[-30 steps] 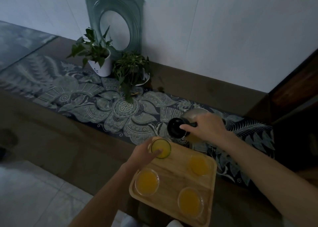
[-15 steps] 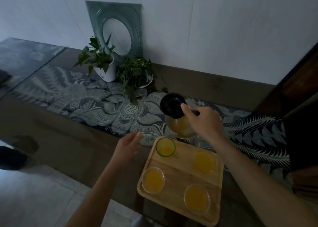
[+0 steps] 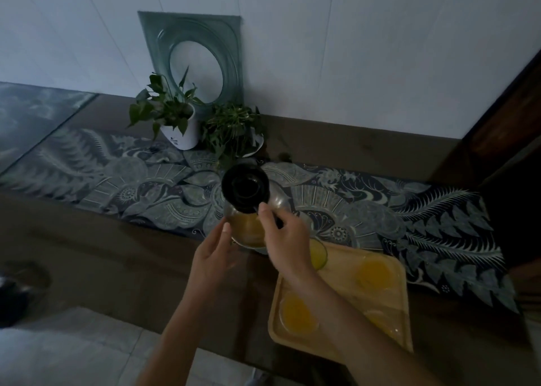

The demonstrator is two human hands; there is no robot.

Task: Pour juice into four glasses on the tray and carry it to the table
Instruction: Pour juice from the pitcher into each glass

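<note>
A glass juice jug (image 3: 248, 227) with a black lid (image 3: 245, 187) stands upright just left of the wooden tray (image 3: 342, 341), orange juice in its lower part. My right hand (image 3: 285, 240) grips its handle on the right side. My left hand (image 3: 212, 257) rests against the jug's left side near the base, fingers spread. On the tray stand glasses of orange juice: one at the far right (image 3: 374, 274), one at the near left (image 3: 298, 317), one at the far left (image 3: 319, 254) partly behind my right wrist. My right forearm hides most of the near-right glass.
The tray sits on a dark wooden bench (image 3: 102, 254) covered by a blue patterned runner (image 3: 409, 221). Two potted plants (image 3: 175, 122) and a framed round mirror (image 3: 194, 63) stand against the white wall. A dark wooden door frame (image 3: 503, 128) rises at the right. Pale floor tiles (image 3: 73, 353) lie below.
The jug went from tilted over the far-left glass to upright and moved left, off the tray. My left hand left that glass and came up against the jug's side.
</note>
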